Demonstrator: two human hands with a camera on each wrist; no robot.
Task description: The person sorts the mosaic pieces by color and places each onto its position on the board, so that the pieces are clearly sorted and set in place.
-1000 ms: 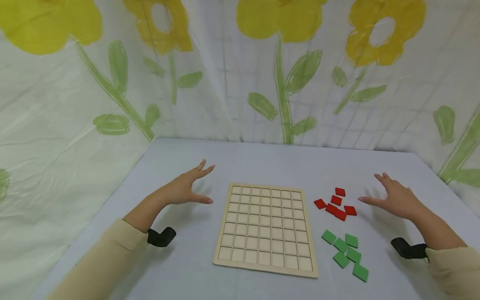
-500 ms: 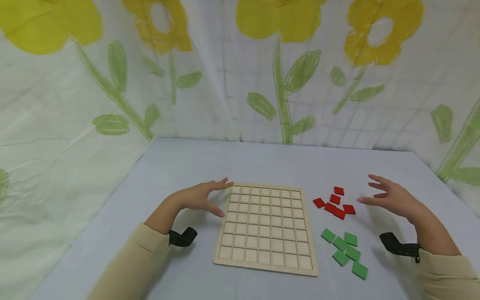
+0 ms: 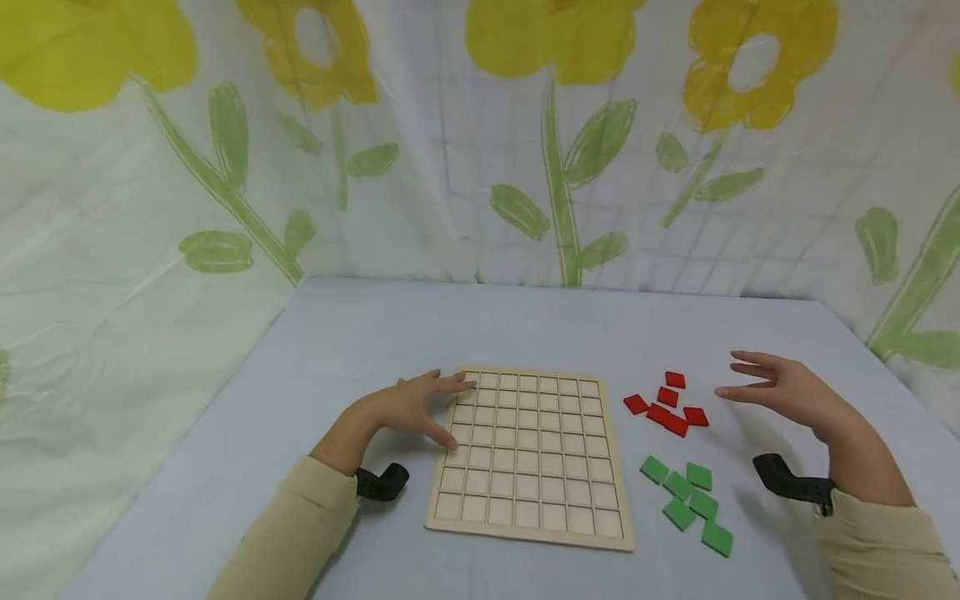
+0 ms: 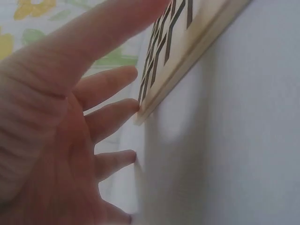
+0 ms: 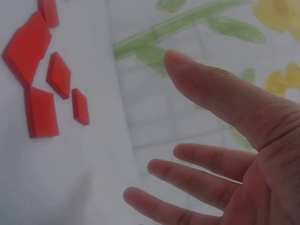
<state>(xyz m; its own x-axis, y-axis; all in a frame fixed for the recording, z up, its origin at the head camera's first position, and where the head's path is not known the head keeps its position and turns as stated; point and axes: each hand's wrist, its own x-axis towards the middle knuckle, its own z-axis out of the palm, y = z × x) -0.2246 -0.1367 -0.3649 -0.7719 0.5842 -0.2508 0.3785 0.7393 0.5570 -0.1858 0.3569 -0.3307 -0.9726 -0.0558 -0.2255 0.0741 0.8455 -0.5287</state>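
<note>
A square-celled wooden grid board [image 3: 528, 540] lies flat in the middle of the table. At its upper left edge is my left hand [image 3: 408, 406], fingers spread, with thumb and fingertips over the board's left side; in the left wrist view fingertips [image 4: 129, 107] come close to the board's corner, and whether they touch I cannot tell. My right hand [image 3: 798, 396] hovers right of several red square tiles [image 3: 674, 380], fingers extended and nothing held. In the right wrist view the red tiles [image 5: 42, 112] sit apart from the thumb and fingers.
Several green square tiles [image 3: 717, 537] lie loose right of the board, nearer than the red ones. A white table [image 3: 360, 321] bears everything. Behind it hangs a curtain [image 3: 442, 167] with painted yellow flowers. Each wrist wears a black camera mount [image 3: 382, 482].
My left hand has moved right, from beside the board to its left edge. The right hand has shifted slightly left, its fingers closer together. Board and tiles keep their places.
</note>
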